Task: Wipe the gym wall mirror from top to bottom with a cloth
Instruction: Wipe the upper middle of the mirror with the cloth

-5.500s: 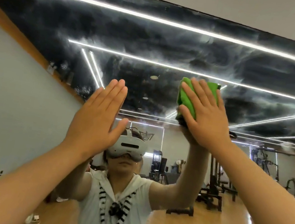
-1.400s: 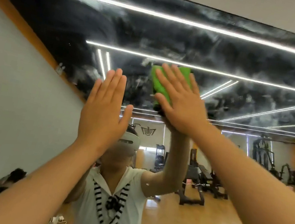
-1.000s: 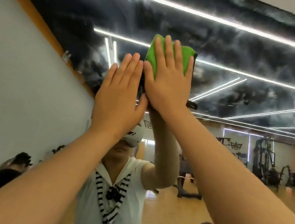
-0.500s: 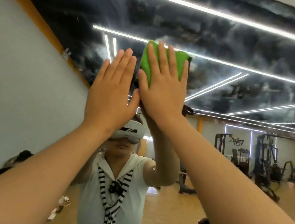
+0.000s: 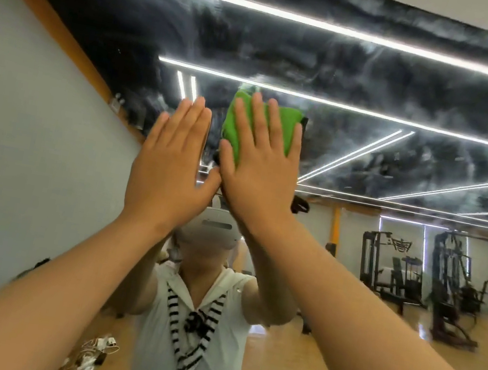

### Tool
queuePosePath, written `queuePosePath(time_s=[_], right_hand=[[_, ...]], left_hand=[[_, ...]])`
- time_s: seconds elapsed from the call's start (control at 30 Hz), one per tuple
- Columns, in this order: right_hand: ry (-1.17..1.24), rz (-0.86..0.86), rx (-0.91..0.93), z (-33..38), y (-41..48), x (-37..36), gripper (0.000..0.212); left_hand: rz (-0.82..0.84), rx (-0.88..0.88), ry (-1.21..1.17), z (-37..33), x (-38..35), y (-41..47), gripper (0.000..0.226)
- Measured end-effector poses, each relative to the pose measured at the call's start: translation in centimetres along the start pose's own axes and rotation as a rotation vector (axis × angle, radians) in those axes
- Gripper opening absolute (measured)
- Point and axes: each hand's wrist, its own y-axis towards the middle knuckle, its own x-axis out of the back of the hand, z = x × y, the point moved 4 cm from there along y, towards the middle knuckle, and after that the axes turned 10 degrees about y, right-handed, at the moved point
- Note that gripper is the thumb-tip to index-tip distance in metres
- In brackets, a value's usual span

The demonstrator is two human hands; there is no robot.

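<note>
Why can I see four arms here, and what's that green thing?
There is only one person. The camera sits on their head, so the picture shows what they see: their own two arms reaching forward. In front of them is a big wall mirror, so you also see the same person looking back, wearing the white headset, with two more arms. That makes four.

The green thing is a cloth. The right hand presses it flat on the glass with straight fingers to wipe it. The left hand holds nothing; it looks flat against the glass beside the cloth.

The grey smears up high seem to be on the mirror. The gym machines are in the room behind the person, shown in the mirror.
</note>
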Motion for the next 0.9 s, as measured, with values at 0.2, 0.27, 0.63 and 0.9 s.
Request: queuePosePath(time_s=[0.2,0.27,0.63,0.9], right_hand=[[0.029,0.025,0.072,-6.0,0.8,2.5,0.063],[0.043,-0.027,-0.043,-6.5,0.4,2.5,0.063],[0.063,-0.113,-0.086,-3.8,-2.2,1.1,0.064],[0.066,-0.139,-0.101,-3.4,-2.9,0.8,0.065]], left_hand=[[0.015,-0.006,-0.002,0.1,0.0,-0.2,0.08],[0.012,0.004,-0.004,0.2,-0.1,-0.3,0.08],[0.0,0.037,-0.02,-0.1,0.3,-0.3,0.083],[-0.016,0.037,-0.027,0.0,0.1,-0.4,0.082]])
